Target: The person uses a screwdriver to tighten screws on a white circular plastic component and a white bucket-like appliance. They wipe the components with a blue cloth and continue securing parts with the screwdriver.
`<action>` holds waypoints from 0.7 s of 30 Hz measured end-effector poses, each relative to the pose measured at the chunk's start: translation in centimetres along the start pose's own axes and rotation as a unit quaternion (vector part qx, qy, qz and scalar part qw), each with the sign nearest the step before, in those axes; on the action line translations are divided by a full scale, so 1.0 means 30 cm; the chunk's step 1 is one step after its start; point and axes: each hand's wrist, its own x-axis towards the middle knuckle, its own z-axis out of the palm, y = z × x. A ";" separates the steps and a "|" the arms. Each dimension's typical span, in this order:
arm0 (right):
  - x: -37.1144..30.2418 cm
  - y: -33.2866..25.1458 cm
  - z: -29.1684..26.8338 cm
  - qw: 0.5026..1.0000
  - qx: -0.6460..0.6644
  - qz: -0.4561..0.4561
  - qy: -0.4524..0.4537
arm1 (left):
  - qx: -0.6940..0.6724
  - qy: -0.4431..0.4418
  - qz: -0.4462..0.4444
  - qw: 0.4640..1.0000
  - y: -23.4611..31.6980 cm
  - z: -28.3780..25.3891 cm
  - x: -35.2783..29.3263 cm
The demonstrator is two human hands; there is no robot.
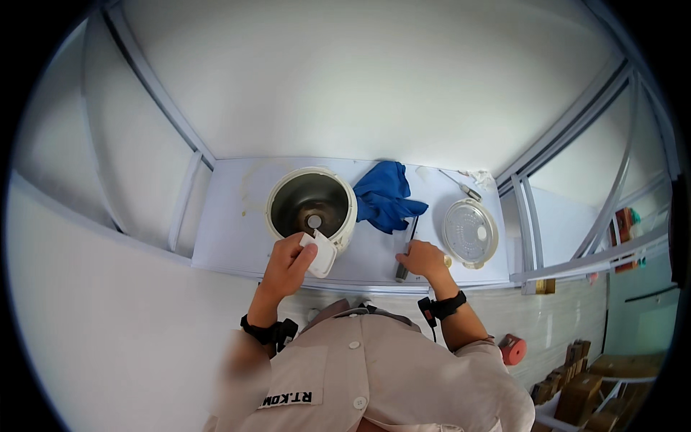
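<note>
A white panel (324, 258) is being gripped between the thumb and fingers of the left hand (286, 266), at the near rim of an open cooker body (348, 229), probably by one edge so that its face is being left uncovered. The body is being borne upright by the table (234, 237), presumably why no steadying grip is being spent on its far side. To its right, a dark tool (401, 272) is being partly covered by the curled right hand (425, 259); whether it is being gripped or merely touched cannot be told. Beyond, a blue cloth (389, 196) is being bunched against the body, while a round lid (470, 232) is being supported near the table's right end, seemingly clear of both hands.
</note>
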 end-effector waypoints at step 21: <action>0.027 0.007 0.282 0.981 0.065 0.069 0.169 | 0.044 -0.046 0.013 0.998 0.003 -0.107 -0.048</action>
